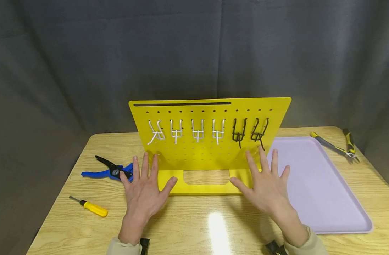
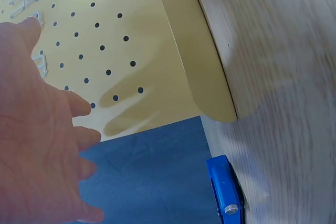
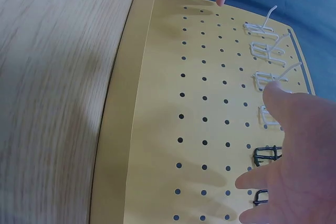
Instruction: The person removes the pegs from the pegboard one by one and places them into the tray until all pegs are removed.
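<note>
Wood-grain table (image 1: 181,225), yellow pegboard (image 1: 207,150) stood mid-table, blue-and-black pliers (image 1: 112,172) and yellow screwdriver (image 1: 96,208) laid at left, lilac tray (image 1: 315,187) placed at right, yellow-and-grey pliers (image 1: 341,151) laid beside it.

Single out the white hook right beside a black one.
The fourth white hook from the left on the yellow pegboard: its right-hand neighbour is a black hook, while the other three neighbour only white ones.
</note>
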`<control>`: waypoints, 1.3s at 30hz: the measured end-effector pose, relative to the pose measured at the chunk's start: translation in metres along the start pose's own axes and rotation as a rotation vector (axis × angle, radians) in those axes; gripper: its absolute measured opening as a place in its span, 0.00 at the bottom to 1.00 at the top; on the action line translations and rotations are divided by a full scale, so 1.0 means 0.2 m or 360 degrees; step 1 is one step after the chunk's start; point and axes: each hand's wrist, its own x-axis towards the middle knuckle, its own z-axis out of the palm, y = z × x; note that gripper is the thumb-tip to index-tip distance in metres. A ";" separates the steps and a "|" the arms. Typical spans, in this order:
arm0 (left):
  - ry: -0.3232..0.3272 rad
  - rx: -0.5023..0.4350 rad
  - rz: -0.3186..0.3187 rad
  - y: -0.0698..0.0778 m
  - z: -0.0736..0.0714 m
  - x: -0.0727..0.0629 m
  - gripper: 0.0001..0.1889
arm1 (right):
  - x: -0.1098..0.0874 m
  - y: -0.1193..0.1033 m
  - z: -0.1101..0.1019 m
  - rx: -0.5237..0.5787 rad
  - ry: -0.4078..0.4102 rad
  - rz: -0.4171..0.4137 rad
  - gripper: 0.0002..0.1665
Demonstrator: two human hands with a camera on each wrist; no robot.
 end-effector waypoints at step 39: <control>0.0606 -0.1714 -0.0320 -0.15 -0.15 0.38 0.17 | 0.14 0.24 -0.30 0.0886 0.1273 0.0155 0.16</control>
